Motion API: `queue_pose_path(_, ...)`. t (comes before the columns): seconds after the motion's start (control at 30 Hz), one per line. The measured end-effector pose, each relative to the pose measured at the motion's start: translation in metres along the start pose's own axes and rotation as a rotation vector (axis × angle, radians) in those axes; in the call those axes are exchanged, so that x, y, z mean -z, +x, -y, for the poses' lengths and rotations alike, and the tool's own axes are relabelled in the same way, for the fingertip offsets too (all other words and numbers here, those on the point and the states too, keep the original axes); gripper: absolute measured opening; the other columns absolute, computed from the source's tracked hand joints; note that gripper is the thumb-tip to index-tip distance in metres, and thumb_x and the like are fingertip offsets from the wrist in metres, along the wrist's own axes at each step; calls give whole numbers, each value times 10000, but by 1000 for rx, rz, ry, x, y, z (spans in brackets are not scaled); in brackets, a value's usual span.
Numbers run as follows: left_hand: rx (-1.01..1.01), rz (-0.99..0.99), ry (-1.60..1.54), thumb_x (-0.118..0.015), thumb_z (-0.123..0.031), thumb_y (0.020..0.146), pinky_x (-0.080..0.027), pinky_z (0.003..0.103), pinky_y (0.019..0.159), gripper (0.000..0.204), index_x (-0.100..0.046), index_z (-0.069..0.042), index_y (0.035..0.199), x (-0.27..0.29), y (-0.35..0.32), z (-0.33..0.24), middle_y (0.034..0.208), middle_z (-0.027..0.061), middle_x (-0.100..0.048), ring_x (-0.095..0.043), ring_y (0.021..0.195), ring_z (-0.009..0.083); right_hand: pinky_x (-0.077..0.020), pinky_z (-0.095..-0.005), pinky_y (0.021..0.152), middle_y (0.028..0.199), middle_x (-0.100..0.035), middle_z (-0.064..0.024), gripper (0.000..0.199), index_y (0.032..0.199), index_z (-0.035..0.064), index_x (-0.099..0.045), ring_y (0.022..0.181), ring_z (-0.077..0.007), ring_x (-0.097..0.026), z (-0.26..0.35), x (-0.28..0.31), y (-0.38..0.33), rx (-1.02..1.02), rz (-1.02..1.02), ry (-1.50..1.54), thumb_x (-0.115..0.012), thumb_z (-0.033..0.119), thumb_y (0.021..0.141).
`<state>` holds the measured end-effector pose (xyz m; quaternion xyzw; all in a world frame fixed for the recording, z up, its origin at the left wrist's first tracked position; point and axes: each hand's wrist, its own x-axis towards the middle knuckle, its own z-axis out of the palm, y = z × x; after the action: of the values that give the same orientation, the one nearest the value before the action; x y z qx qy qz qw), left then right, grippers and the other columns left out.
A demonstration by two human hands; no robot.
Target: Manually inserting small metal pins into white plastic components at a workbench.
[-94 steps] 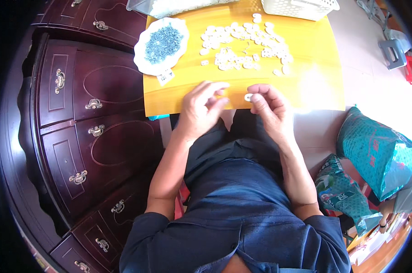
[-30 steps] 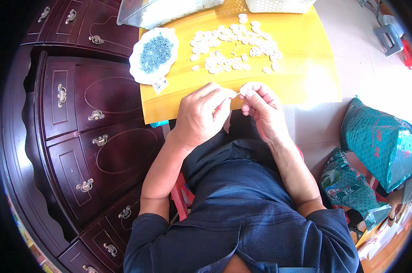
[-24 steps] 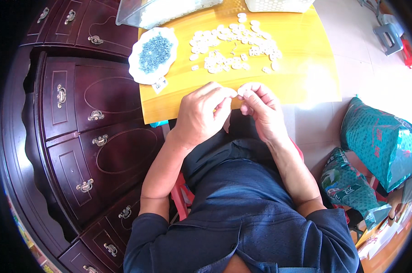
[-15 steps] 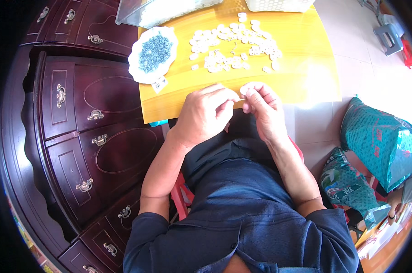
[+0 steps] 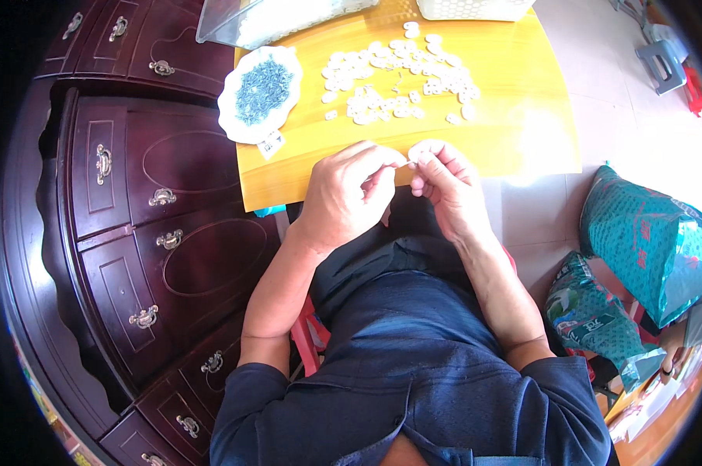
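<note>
My left hand (image 5: 347, 190) and my right hand (image 5: 450, 185) meet fingertip to fingertip over the near edge of the table. Thumb and forefinger of the right hand pinch a small white piece, mostly covered by the fingers. The left fingers are pinched too, at a thin pale bit that reaches toward the right hand; what it is cannot be made out. Beyond the hands lie many small white plastic pieces (image 5: 401, 105), some round, some oblong. To their left stands a white scalloped dish (image 5: 228, 116) filled with small dark metal pins or screws (image 5: 264, 89).
The yellow wooden table (image 5: 514, 93) carries a clear bin (image 5: 211, 27) and a white perforated basket (image 5: 479, 8) at its far side. A small printed card (image 5: 272, 144) lies by the dish. Dark wooden drawers (image 5: 172, 163) stand left; teal bags (image 5: 646, 241) sit on the right.
Both hands stay at nearly the same spot. The fingertips have drawn slightly closer together, and the pale bit between them shows less.
</note>
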<state>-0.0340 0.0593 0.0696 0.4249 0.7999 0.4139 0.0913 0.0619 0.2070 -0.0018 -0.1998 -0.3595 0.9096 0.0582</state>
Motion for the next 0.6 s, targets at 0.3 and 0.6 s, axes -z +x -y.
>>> queue_pose_path(0.3,15,-109,-94,-573,62,905,-445,257,547,113,-613,-13,978,-4,-6,16,780,78,-624,-571,597,123,-429,-196,668,939,-600,9,121,1094,67,-610,708,-51,-526,-3,-3,-1,110,33,-183,-547,158,1044)
queue_pose_path(0.6,27,-226,192,-599,48,894,-496,302,641,106,-641,-8,974,-10,-14,54,820,81,-648,-617,664,182,-418,-194,648,936,-577,6,100,1075,59,-602,685,-53,-482,1,-4,1,171,3,-301,-534,127,1047)
